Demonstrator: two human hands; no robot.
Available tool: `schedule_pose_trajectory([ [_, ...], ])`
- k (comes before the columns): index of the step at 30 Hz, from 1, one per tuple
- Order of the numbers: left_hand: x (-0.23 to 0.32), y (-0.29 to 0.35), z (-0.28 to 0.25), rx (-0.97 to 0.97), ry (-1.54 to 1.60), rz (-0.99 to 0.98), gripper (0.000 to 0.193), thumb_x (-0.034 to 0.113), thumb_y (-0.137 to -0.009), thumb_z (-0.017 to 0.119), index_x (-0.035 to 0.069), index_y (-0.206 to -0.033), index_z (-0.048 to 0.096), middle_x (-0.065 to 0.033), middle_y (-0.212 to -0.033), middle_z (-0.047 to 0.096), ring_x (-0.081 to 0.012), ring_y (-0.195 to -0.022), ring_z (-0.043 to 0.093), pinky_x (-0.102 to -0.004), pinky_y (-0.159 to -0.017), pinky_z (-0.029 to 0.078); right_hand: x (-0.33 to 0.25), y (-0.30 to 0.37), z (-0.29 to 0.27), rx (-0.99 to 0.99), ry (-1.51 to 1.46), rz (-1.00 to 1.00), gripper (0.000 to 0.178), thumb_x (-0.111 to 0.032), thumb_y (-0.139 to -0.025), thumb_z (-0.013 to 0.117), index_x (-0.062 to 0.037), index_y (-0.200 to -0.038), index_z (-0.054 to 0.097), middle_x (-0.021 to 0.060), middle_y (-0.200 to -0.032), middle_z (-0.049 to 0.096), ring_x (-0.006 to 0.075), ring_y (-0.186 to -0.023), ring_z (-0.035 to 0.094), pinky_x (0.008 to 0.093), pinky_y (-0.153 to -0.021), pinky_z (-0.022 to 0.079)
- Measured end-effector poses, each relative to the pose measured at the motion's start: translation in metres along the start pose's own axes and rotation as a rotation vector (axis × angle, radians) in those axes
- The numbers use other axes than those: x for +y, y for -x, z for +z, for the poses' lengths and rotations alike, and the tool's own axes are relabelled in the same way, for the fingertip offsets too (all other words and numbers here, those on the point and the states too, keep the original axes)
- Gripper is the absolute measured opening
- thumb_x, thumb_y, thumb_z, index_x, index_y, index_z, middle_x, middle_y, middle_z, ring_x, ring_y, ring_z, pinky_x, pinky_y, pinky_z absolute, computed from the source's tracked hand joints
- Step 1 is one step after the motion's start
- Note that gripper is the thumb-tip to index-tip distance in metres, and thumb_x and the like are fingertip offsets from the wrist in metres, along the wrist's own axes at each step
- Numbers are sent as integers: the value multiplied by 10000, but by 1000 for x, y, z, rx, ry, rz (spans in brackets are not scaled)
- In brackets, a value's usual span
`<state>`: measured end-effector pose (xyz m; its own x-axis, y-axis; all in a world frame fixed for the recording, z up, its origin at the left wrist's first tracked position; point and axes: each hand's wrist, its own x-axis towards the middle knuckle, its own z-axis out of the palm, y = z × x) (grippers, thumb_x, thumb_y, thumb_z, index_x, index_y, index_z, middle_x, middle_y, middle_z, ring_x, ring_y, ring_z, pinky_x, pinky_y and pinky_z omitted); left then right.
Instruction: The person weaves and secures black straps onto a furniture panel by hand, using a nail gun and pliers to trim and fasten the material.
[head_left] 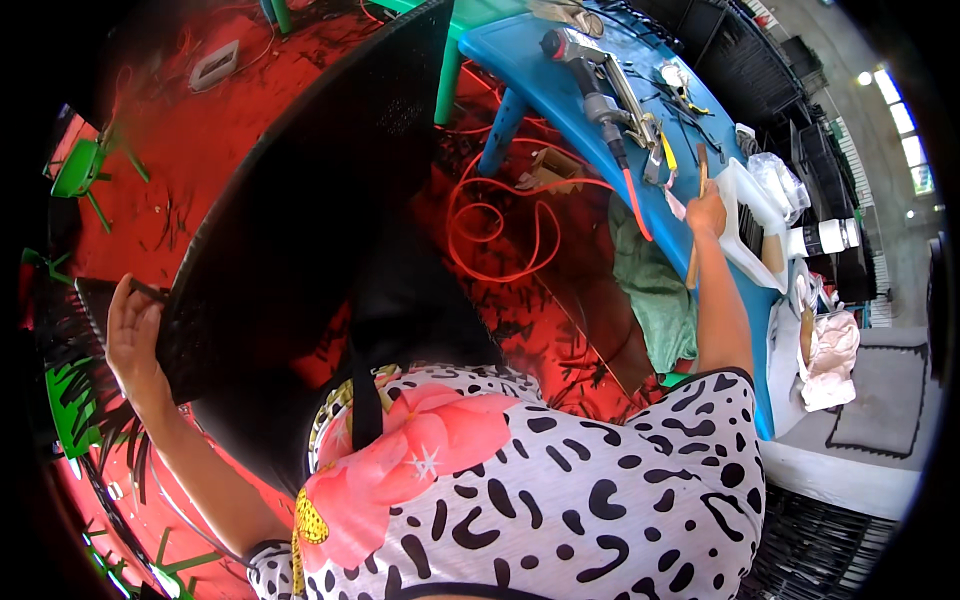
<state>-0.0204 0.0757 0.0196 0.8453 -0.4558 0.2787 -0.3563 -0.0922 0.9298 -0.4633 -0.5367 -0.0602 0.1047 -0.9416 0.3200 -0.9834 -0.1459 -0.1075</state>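
Note:
A large black woven panel (pixel 330 150) with a curved rim leans across my lap, its inner side in deep shadow. At its lower left, my left hand (pixel 135 335) is closed at the edge, fingers pointing up along it; loose black strips (pixel 125 440) fan out beneath. My right hand (pixel 706 212) reaches to the blue table (pixel 510 50) and is wrapped round a thin wooden handle (pixel 692 268). Whether that handle has a head cannot be made out. Beside this hand stands a white plastic tray (pixel 730 190) with dark thin pieces in it.
On the table lie a pneumatic staple gun (pixel 600 95) with a red hose (pixel 540 250), and yellow-handled pliers (pixel 690 100). A green sack (pixel 650 290) hangs near the table edge. A cardboard box (pixel 555 172) and black scraps lie on the red floor (pixel 240 130). Green stools (pixel 80 170) stand left.

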Motion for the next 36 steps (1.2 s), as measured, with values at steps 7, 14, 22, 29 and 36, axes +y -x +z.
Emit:
schedule_pose_trajectory([
  [7, 6, 2, -14, 3, -60, -20, 443, -26, -863, 502, -53, -1296, 410, -74, -1029, 585, -123, -968, 538, -227, -909, 390, -55, -61, -1, -68, -95, -34, 719, -604, -756, 521, -74, -1242, 518, 209, -1208, 546, 362, -1140, 503, 442, -938, 399],
  [14, 25, 12, 3, 123, -222, 5, 384, 95, -854, 518, -95, -1188, 504, -110, -1048, 603, -166, -962, 566, -258, -905, 407, -108, -95, 40, -447, -121, -51, 986, -803, -662, 452, 17, -1199, 557, 229, -1206, 547, 348, -1168, 487, 394, -979, 342],
  [22, 22, 2, 11, 131, 63, 46, 429, -31, -820, 541, -37, -1244, 476, -87, -973, 630, -123, -873, 588, -233, -813, 459, 7, -194, 91, -424, -960, 225, 298, -329, -789, 637, -95, -968, 586, 20, -809, 544, 141, -715, 524, 301, -584, 431],
  [29, 23, 5, 15, 165, 66, 101, 370, 17, -802, 606, -23, -1164, 541, -57, -880, 646, -75, -760, 574, -197, -677, 454, -259, 20, -94, -375, -977, -807, 397, -285, -845, 605, -23, -1140, 562, 60, -959, 598, 167, -845, 556, 276, -776, 433],
  [36, 18, 0, 24, 178, -81, 96, 149, 109, -806, 618, 8, -907, 661, -10, -664, 607, -55, -589, 517, -221, -548, 415, -405, 220, -185, 4, -651, -1847, 543, -356, -671, 755, -47, -1076, 566, 106, -913, 545, 300, -883, 543, 395, -770, 454],
])
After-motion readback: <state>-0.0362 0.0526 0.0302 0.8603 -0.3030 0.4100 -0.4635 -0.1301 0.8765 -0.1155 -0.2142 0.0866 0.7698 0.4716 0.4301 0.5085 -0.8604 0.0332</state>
